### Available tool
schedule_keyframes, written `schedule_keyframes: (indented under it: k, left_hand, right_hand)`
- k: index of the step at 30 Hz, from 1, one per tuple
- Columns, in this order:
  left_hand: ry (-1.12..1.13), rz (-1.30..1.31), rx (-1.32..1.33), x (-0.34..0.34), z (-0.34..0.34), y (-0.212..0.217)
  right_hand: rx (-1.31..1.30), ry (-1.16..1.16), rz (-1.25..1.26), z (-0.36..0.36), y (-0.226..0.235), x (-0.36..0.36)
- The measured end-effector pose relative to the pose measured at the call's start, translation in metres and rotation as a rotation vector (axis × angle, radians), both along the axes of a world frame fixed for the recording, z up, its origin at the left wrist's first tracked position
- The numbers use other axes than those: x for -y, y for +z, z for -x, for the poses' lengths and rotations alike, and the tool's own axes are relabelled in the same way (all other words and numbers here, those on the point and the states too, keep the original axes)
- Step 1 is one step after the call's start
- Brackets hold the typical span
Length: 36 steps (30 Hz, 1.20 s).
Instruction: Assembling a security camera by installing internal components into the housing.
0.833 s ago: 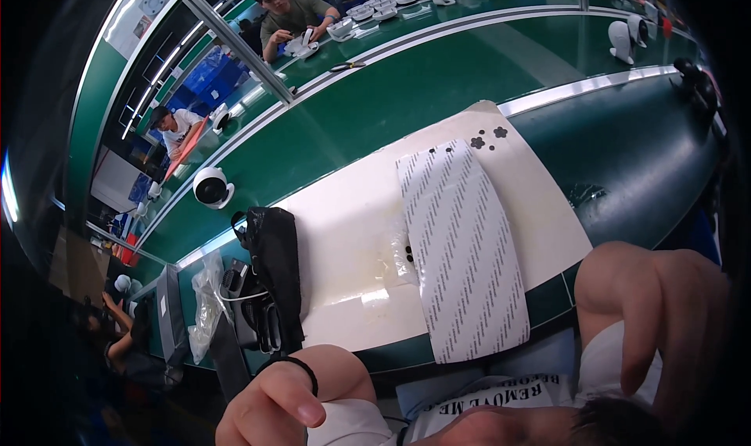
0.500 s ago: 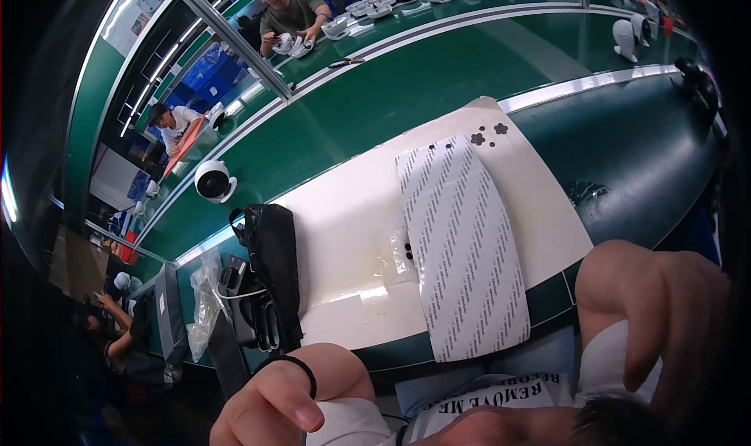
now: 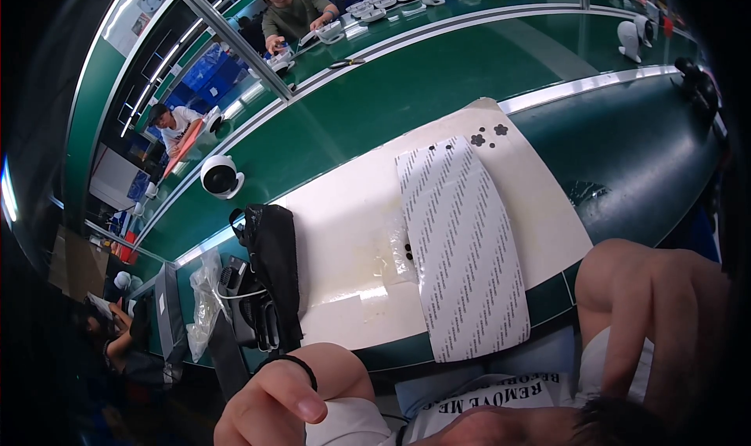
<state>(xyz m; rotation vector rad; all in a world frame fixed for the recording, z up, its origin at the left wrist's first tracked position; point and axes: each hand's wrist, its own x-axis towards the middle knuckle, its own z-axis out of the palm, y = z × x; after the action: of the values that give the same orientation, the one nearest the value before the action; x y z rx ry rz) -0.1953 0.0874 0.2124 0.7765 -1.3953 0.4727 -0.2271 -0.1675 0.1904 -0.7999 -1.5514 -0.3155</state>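
My left hand [image 3: 270, 403] is raised close to the view at the lower left, a digit stretched toward the right and a black band on the wrist. Its other fingers are hidden or cut off; nothing shows in it. At the lower right, my right hand [image 3: 657, 336] hangs close to the view with long fingers pointing down and apart, holding nothing visible. Beyond both hands lies a long white sheet with slanted rows of grey print [image 3: 465, 250], curling over the table's near edge. Beneath it is a cream board [image 3: 344, 235]. Neither hand touches them.
Black flower-shaped and round pieces [image 3: 489, 135] lie on the board's far corner. To the left are a black pouch [image 3: 274, 266], a clear plastic bag [image 3: 205, 301] and cables. A white camera-like device [image 3: 221, 177] stands on the green conveyor [image 3: 391, 106]. Co-workers [image 3: 297, 16] sit beyond.
The white device on the conveyor has shifted slightly right. My right fingers have moved a little lower and spread. The far co-worker has set an item down and reaches out. My left hand barely moved.
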Motion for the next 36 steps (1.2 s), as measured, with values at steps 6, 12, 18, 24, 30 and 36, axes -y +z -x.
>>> schedule_keyframes:
  k: [6,12,18,24,30,36]
  left_hand:
    - [0.011,0.006,0.036,-0.001,-0.003,0.001]
    - [-0.078,0.022,0.159,-0.001,-0.013,0.003]
    - [-0.115,0.004,0.136,-0.003,-0.014,0.004]
    - [-0.191,-0.023,0.142,-0.011,-0.016,0.0]
    - [-0.1,-0.023,0.075,-0.009,-0.006,0.005]
    - [-0.105,-0.022,0.05,-0.012,0.002,0.002]
  right_hand:
    - [-0.048,-0.08,-0.066,0.007,0.004,-0.006]
    - [-0.058,-0.188,-0.233,0.011,-0.004,-0.01]
    - [-0.005,-0.098,-0.263,0.007,-0.005,-0.012]
    - [0.044,-0.022,-0.286,0.002,0.001,-0.019]
    - [0.095,0.003,-0.294,0.0,-0.002,-0.018]
    - [0.105,0.005,-0.303,0.015,-0.013,-0.007]
